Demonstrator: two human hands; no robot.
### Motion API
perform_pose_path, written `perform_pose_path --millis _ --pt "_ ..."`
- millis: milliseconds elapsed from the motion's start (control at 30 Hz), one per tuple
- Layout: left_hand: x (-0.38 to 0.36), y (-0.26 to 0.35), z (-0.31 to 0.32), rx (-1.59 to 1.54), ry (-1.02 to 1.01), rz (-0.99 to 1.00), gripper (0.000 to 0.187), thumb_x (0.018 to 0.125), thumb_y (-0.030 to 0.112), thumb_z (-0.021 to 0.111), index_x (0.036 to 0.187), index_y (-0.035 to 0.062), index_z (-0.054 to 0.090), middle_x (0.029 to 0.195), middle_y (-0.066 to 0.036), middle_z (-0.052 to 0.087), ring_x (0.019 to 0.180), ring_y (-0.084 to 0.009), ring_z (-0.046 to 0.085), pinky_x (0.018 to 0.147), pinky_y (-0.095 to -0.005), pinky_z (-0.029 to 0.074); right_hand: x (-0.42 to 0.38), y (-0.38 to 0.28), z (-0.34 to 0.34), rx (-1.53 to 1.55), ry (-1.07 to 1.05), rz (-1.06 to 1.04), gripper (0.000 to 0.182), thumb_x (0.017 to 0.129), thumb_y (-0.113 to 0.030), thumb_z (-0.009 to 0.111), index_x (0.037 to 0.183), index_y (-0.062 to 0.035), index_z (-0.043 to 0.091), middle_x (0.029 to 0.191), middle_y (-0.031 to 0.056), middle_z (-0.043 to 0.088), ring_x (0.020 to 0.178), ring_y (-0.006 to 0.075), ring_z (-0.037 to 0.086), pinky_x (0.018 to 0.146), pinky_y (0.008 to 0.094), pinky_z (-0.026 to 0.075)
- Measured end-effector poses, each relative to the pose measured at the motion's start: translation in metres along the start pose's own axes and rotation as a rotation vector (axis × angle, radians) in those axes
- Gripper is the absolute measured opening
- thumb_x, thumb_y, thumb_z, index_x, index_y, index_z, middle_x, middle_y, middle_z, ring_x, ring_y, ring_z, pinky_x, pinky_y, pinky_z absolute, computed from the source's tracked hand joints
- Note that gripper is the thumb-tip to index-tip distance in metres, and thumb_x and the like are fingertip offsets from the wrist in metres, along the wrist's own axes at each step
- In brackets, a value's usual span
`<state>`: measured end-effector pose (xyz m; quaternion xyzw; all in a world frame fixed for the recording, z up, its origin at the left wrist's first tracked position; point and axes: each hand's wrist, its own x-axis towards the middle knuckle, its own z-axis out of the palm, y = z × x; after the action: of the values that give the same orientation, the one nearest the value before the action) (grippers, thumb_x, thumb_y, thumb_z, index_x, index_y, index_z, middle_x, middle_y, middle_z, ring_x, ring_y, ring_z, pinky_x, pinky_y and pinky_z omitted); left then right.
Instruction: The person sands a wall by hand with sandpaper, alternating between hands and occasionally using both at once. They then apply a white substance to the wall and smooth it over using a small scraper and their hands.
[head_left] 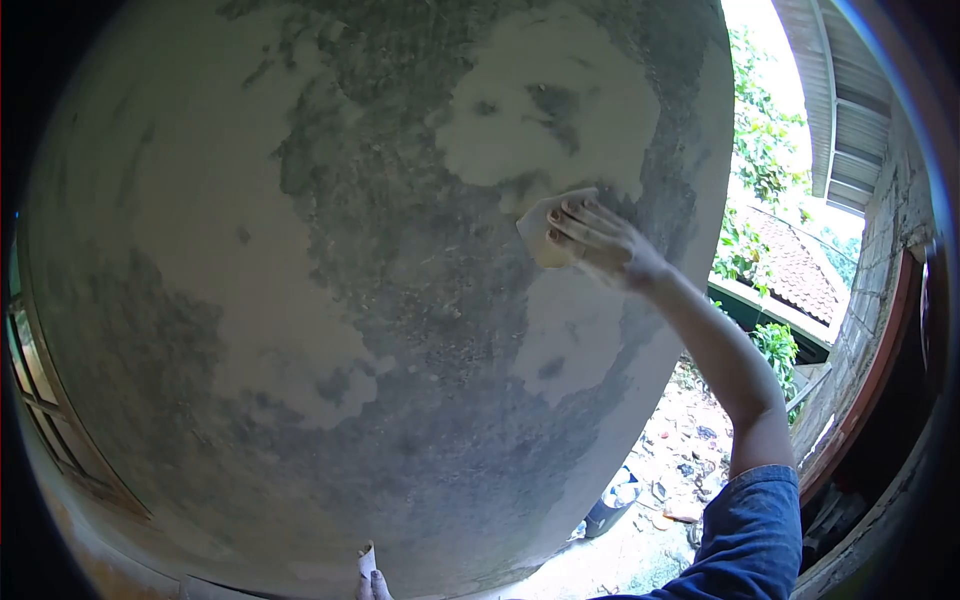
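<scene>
In front of me stands a grey wall (430,260) with pale, smooth patches of filler (570,335) over darker, rough plaster. My right hand (610,245) presses a pale, flat putty scraper (538,222) against it, right of the middle, between two pale patches. The fingers lie across the scraper's face, and the arm reaches up from the lower right. At the bottom edge, only the fingertips of my left hand (376,587) show. They are closed on a thin, whitish piece (367,556) seen edge-on, whose kind I cannot make out.
The wall ends at the right. Beyond it lie rubble-strewn ground (690,440), a dark bucket (610,505), green plants (775,345) and a tiled roof (795,262). A block wall with a reddish frame (875,370) stands far right. A wooden window frame (60,430) is at the left.
</scene>
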<state>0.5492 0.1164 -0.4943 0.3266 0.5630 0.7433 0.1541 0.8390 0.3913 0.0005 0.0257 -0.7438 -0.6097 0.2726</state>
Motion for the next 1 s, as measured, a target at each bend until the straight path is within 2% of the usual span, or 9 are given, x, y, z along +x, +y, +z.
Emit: perform_pose_path --millis 67,133,200,333,400,633,767,933,1000 --pt "-0.004 -0.001 0.004 -0.001 0.007 0.002 0.033 0.096 0.015 0.046 0.116 -0.009 0.054 0.103 -0.009 0.061 0.09 -0.0124 0.052 0.081 -0.027 0.041 0.007 0.024 -0.014 0.905 -0.077 0.79 0.033 0.088 -0.022 0.061 0.118 -0.0086 0.06 0.126 0.0063 0.056 0.116 0.0207 0.053 0.097 0.0305 0.04" --pt "-0.013 -0.001 0.01 0.001 0.016 -0.003 0.033 0.096 0.015 0.045 0.116 -0.0092 0.054 0.103 -0.009 0.061 0.09 -0.0123 0.052 0.081 -0.027 0.041 -0.01 0.087 0.006 1.629 0.398 1.165 0.033 0.094 -0.007 0.048 0.127 -0.0059 0.054 0.14 0.0118 0.044 0.134 0.0223 0.036 0.108 0.0313 0.03" --pt "-0.024 -0.001 0.015 0.011 0.015 -0.011 0.033 0.096 0.015 0.045 0.116 -0.0093 0.054 0.103 -0.009 0.061 0.09 -0.0123 0.052 0.081 -0.027 0.041 -0.005 0.127 0.006 0.222 0.315 0.612 0.033 0.094 -0.006 0.046 0.124 -0.0165 0.058 0.139 0.008 0.046 0.13 0.0279 0.041 0.104 0.0383 0.036" --pt "-0.037 0.019 0.042 0.049 0.045 0.038 0.035 0.097 0.017 0.044 0.118 -0.0086 0.053 0.108 -0.01 0.061 0.097 -0.0143 0.053 0.087 -0.0282 0.039 -0.002 0.095 0.021 0.345 0.442 0.788 0.033 0.094 -0.009 0.05 0.126 -0.0031 0.054 0.139 0.0126 0.045 0.133 0.0237 0.037 0.108 0.0339 0.03" --pt "-0.046 0.02 0.05 0.101 0.039 -0.012 0.035 0.098 0.019 0.044 0.118 -0.0078 0.053 0.109 -0.009 0.06 0.097 -0.0141 0.053 0.087 -0.0283 0.04 -0.01 0.036 0.016 0.134 0.327 0.529 0.038 0.091 -0.007 0.051 0.127 -0.0181 0.056 0.138 0.0085 0.047 0.13 0.0295 0.041 0.106 0.04 0.035" --pt "-0.079 0.028 0.11 0.089 0.055 -0.072 0.024 0.096 0.019 0.049 0.094 -0.0031 0.058 0.071 0.004 0.045 0.066 -0.0073 0.039 0.056 -0.027 0.031 -0.122 -0.183 0.012 0.66 -0.132 0.156 0.047 0.081 -0.015 0.06 0.128 -0.0131 0.053 0.137 0.0051 0.048 0.127 0.0219 0.044 0.109 0.0403 0.032" --pt "-0.091 0.023 0.131 0.208 -0.047 -0.096 0.024 0.095 0.017 0.049 0.098 -0.0042 0.059 0.07 0.003 0.045 0.065 -0.0072 0.039 0.054 -0.0275 0.032 -0.148 -0.167 0.018 0.618 -0.085 0.001 0.044 0.082 -0.018 0.059 0.125 -0.0147 0.055 0.137 0.0023 0.048 0.126 0.0202 0.045 0.11 0.039 0.033" --pt "-0.102 0.024 0.163 0.192 -0.118 -0.114 0.03 0.096 0.012 0.047 0.118 -0.0055 0.056 0.079 0.0 0.054 0.068 -0.0081 0.042 0.058 -0.0263 0.035 -0.127 -0.081 0.014 0.283 0.131 0.645 0.046 0.074 -0.011 0.062 0.119 -0.0143 0.058 0.136 0.0042 0.048 0.125 0.0228 0.046 0.106 0.0462 0.036" --pt "-0.107 0.029 0.176 0.193 -0.125 -0.111 0.031 0.096 0.012 0.046 0.119 -0.0055 0.055 0.081 -0.001 0.055 0.068 -0.0084 0.042 0.058 -0.0266 0.036 -0.128 -0.104 0.022 0.38 0.189 0.647 0.047 0.074 -0.01 0.061 0.12 -0.0146 0.058 0.136 0.0052 0.048 0.126 0.0235 0.045 0.105 0.0465 0.036"
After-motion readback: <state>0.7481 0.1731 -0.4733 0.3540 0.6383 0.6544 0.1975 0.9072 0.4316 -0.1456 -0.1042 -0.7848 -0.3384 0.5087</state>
